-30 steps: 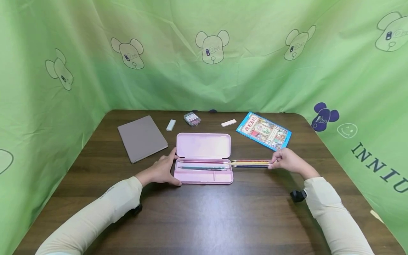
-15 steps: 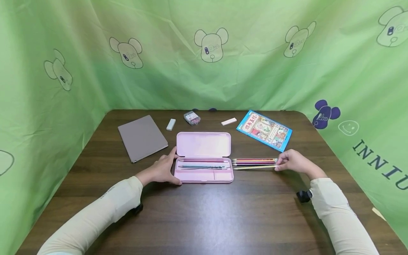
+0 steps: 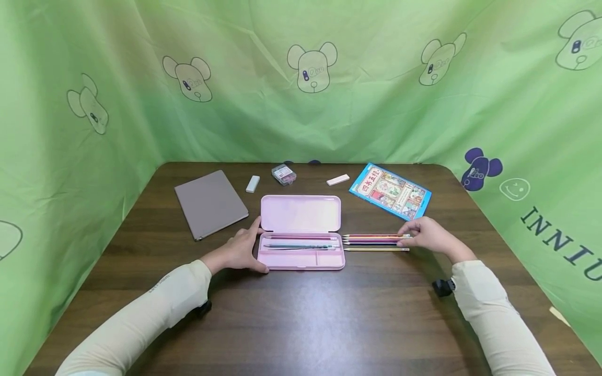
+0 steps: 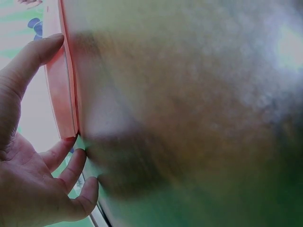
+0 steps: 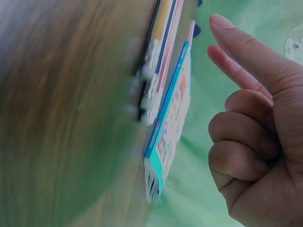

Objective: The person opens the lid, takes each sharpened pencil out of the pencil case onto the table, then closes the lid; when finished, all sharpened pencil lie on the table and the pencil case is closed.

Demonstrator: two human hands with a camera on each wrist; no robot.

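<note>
The pink pencil case lies with its lid raised, and several pencils rest in its rear compartment. My left hand holds the case's left end, thumb on the front edge and forefinger near the back corner; the left wrist view shows this thumb against the case wall. To the right of the case, a row of pencils lies on the table, with one yellow pencil nearer the front. Over their eraser ends hovers my right hand, thumb and forefinger extended and apart, other fingers curled, holding nothing.
A grey notebook lies at the left. Along the back are a white-blue eraser-like block, a small clear box and a pinkish-white block. A blue-edged picture book lies behind my right hand.
My right hand has moved right, put the yellow pencil down in front of the row and let it go, then shifted back over the other pencils. The left hand has stayed in place.
</note>
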